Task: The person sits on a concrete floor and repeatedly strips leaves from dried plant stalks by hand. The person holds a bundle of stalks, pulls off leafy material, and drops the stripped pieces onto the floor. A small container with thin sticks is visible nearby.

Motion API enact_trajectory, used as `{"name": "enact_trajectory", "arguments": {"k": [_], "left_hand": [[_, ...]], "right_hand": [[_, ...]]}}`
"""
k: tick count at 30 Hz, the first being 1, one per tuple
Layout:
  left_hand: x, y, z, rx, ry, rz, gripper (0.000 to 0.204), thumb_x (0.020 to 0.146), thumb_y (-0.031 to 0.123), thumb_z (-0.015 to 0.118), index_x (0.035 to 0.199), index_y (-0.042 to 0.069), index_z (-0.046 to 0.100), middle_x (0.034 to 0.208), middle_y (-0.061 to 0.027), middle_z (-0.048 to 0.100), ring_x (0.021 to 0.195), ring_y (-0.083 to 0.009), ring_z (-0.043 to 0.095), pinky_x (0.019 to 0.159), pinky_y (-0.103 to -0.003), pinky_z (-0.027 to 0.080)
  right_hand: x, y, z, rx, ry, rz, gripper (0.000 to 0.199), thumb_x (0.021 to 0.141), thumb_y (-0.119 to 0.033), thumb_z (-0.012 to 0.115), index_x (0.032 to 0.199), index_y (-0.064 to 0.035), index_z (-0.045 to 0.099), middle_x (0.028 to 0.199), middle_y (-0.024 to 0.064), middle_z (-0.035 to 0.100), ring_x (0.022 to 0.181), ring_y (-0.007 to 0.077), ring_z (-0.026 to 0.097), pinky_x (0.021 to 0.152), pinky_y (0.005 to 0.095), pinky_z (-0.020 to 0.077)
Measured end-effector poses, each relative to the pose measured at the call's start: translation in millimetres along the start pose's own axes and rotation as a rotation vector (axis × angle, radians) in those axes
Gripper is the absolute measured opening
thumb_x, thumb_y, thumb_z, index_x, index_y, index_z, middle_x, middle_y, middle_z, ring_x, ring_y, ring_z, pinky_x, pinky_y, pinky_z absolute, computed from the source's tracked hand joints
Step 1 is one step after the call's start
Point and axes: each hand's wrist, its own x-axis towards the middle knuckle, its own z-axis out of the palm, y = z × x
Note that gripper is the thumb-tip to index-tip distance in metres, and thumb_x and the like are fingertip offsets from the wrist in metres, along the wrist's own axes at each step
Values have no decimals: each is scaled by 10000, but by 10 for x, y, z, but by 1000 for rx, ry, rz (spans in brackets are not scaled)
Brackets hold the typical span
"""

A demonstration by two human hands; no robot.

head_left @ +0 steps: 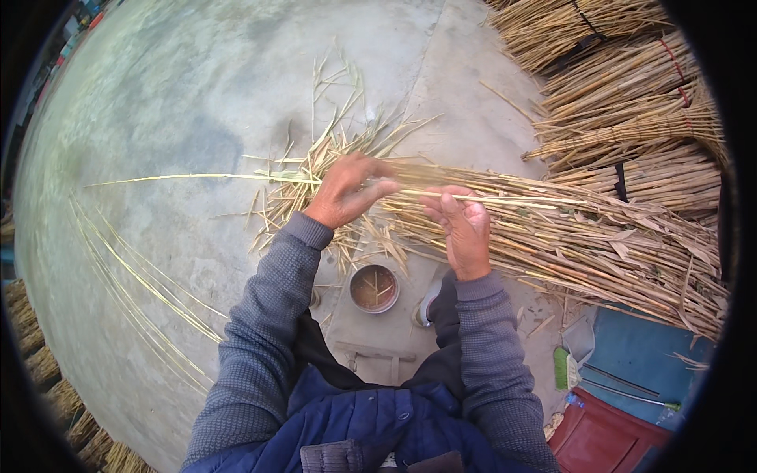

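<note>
A long, thin, pale reed stalk [169, 178] runs level from the left, passes by my left hand [352, 189] and comes out at my right hand [464, 232]. My left hand curls round it, its fingertips partly blurred by motion. Thumb and fingers of my right hand pinch the stalk a little further right. Beneath and behind both hands lies a large heap of dry reed stalks [568, 229], spreading to the right. Loose leaf strips and peelings [272, 206] are scattered under my left hand.
Between my feet stands a round metal bowl [374, 288] of brownish contents. Several tied reed bundles [623, 87] are stacked at the far right. Several thin stalks [142, 276] lie on the concrete at left. A green-bristled brush [561, 368] and a red panel [603, 433] are near right.
</note>
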Motion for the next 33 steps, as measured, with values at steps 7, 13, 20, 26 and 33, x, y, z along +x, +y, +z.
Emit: {"name": "enact_trajectory", "arguments": {"k": [7,13,20,26,33], "left_hand": [[20,-32,-63,-80,-185,-103,224,833,263,783,848,49,718,766,-131,696,709,-323,670,637,-405,508],[-15,-53,-245,-117,-275,-248,233,824,253,789,867,40,705,766,-128,698,709,-304,673,641,-398,507],[34,133,203,-56,-167,-82,250,788,268,810,858,49,714,743,-141,681,687,-329,661,622,-406,502],[-9,147,261,-459,-8,-453,165,848,181,796,870,33,726,746,-48,715,678,-156,669,635,-310,518],[99,-250,-339,-215,270,-600,195,861,176,780,930,14,697,822,-68,730,743,-124,643,684,-296,483]], "right_hand": [[-31,-35,-49,63,161,188,320,1014,-248,646,1162,25,569,1050,171,706,974,267,729,805,333,601],[-25,-37,-100,34,198,156,348,1032,-250,613,1141,72,541,1048,210,693,965,265,731,815,333,606],[-85,-33,18,54,101,101,392,1041,-230,579,1282,72,513,1129,214,695,1024,282,721,845,341,595],[-85,0,-26,13,109,101,352,1045,-208,557,1266,63,525,1171,213,685,1017,271,721,841,330,594],[-78,-15,-100,-11,163,111,298,1046,-177,534,1243,46,539,1180,216,681,1021,269,718,861,346,590]]}}
